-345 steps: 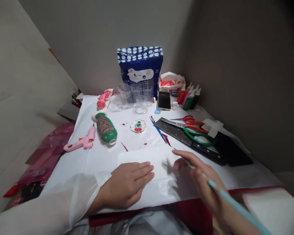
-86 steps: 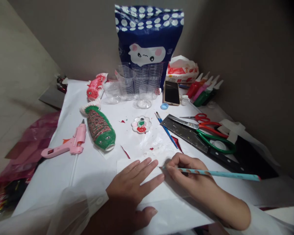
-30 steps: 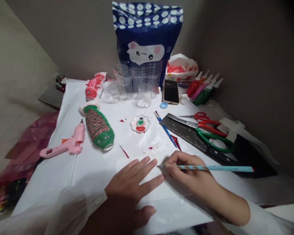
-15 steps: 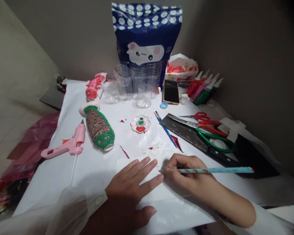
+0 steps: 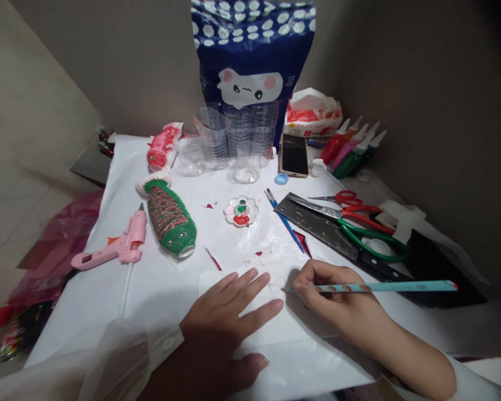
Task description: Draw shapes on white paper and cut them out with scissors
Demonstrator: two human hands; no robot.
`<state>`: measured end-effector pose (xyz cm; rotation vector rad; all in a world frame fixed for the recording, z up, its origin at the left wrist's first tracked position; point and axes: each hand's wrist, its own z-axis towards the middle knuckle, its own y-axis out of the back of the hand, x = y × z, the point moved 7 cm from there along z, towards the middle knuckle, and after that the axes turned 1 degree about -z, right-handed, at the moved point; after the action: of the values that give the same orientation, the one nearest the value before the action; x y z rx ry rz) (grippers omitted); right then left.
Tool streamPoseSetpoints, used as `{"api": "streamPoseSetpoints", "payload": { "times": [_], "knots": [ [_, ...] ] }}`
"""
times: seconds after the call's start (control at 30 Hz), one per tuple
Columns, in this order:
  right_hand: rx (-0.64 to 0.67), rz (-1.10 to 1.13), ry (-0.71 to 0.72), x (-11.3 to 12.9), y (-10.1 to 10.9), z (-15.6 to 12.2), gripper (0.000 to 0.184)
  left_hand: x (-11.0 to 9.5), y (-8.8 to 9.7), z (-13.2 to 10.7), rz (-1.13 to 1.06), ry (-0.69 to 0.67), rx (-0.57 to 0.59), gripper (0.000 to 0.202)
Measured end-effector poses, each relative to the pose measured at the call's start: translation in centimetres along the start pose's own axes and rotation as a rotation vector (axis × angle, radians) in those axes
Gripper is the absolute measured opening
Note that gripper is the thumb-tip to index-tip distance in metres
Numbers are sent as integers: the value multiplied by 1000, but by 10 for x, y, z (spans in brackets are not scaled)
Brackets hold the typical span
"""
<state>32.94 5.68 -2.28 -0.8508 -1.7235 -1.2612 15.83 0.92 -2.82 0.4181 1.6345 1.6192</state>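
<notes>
My left hand (image 5: 221, 326) lies flat with fingers spread on a white sheet of paper (image 5: 284, 334) at the near edge of the table. My right hand (image 5: 329, 295) pinches a light blue pencil (image 5: 384, 287), its tip touching the paper just right of my left fingertips and its red end pointing right. Both wrists wear white sleeves.
Beyond the paper lie a green painted fish bottle (image 5: 169, 217), a red fish bottle (image 5: 162, 147), a pink glue gun (image 5: 112, 250), a paint palette (image 5: 241, 211), a blue brush (image 5: 284, 220), scissors (image 5: 359, 223) on a black ruler (image 5: 329, 234), a phone (image 5: 294, 155), paint bottles (image 5: 350, 150), clear cups (image 5: 234, 145) and a blue bag (image 5: 253, 67).
My right hand with the pencil has shifted slightly to the right along the paper. My left hand stays flat in the same place.
</notes>
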Motion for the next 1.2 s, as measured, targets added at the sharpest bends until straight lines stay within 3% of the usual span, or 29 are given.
{"api": "streamPoseSetpoints", "payload": {
  "times": [0.37, 0.63, 0.87, 1.07, 1.2],
  "knots": [
    [-101, -42, -37, -8, 4, 0, 18, 0, -1, -3, 24, -37, -44, 64],
    [-136, 52, -73, -6, 7, 0, 18, -1, -1, -4, 18, -79, -51, 66],
    [-163, -30, -2, -10, 6, 0, 16, 2, -5, -2, -8, -59, 13, 71],
    [-349, 242, 4, -15, 29, -2, 22, 3, -5, 0, -48, -15, 126, 79],
    [-295, 216, -4, -13, 29, -11, 20, 1, 2, -3, -18, 7, 116, 77]
  ]
}}
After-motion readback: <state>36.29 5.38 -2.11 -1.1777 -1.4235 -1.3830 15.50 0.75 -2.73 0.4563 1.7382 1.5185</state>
